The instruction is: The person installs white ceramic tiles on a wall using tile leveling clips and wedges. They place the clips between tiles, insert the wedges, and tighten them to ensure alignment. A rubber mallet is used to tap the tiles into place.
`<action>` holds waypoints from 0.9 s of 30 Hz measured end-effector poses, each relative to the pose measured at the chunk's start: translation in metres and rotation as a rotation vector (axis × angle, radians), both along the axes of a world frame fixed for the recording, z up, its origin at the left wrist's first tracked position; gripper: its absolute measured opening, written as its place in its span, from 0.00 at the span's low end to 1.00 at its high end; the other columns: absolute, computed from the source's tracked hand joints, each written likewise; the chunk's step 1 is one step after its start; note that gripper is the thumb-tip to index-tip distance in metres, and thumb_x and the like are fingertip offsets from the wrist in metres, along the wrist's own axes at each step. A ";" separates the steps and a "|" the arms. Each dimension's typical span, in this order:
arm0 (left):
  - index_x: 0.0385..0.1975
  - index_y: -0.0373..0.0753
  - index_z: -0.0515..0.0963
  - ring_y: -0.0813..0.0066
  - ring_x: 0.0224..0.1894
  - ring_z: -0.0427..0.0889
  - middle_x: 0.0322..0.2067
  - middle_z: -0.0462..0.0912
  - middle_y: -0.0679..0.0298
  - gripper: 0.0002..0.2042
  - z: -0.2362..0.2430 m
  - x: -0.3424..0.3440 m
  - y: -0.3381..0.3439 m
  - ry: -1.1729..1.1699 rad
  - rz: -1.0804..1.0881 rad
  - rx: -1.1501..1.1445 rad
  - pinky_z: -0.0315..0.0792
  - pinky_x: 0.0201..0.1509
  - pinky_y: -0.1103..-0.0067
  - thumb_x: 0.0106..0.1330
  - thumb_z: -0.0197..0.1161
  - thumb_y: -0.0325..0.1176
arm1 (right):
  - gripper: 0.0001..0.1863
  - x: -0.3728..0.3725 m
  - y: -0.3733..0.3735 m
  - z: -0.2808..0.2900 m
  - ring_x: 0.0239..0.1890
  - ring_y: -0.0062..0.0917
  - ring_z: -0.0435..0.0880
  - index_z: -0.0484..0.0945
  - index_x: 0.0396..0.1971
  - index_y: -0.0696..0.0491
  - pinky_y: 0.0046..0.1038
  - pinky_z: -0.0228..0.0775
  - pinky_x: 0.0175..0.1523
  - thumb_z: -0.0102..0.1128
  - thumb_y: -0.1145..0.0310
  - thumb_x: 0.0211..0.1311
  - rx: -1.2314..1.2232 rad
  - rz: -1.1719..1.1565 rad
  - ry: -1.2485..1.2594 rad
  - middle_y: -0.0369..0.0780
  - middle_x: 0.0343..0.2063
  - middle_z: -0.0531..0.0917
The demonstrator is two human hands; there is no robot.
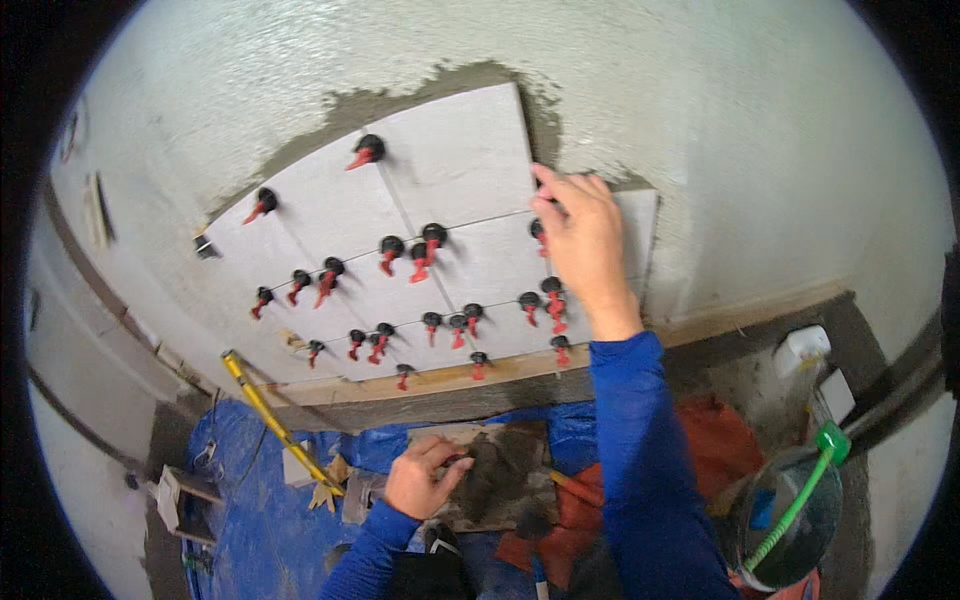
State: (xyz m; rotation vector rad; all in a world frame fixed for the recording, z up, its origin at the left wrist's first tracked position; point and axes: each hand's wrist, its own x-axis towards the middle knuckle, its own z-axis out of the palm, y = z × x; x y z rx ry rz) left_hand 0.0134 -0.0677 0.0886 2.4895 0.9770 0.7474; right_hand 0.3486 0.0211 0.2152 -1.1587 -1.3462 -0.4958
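Large pale tiles [455, 150] cover part of the wall, with grey mortar [375, 108] showing along their upper edge. Several tile leveling clips with black caps and red handles [433, 238] stick out along the joints. My right hand [588, 235] is raised at the right edge of the upper tile, its thumb and forefinger pinched on a small red piece, seemingly a tile leveling clip, partly hidden by the fingers. Lower down, my left hand [418, 480] is closed in front of a mortar-smeared board [530, 480]; a small dark thing shows at its fingertips, too little to name.
A yellow spirit level [268, 405] leans at the left over a blue tarp [245, 490]. At the right stand a dark bucket [815, 520] and a green-handled brush [800, 520]. An orange-red cloth [715, 445] lies beside the board. A wooden batten [700, 325] runs below the tiles.
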 end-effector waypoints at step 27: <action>0.39 0.37 0.86 0.51 0.42 0.87 0.37 0.86 0.54 0.06 0.037 0.017 0.002 -0.059 -0.073 0.150 0.80 0.45 0.65 0.64 0.72 0.29 | 0.15 0.003 -0.019 0.010 0.48 0.43 0.81 0.87 0.51 0.57 0.40 0.73 0.59 0.62 0.75 0.66 -0.099 0.092 0.185 0.44 0.42 0.88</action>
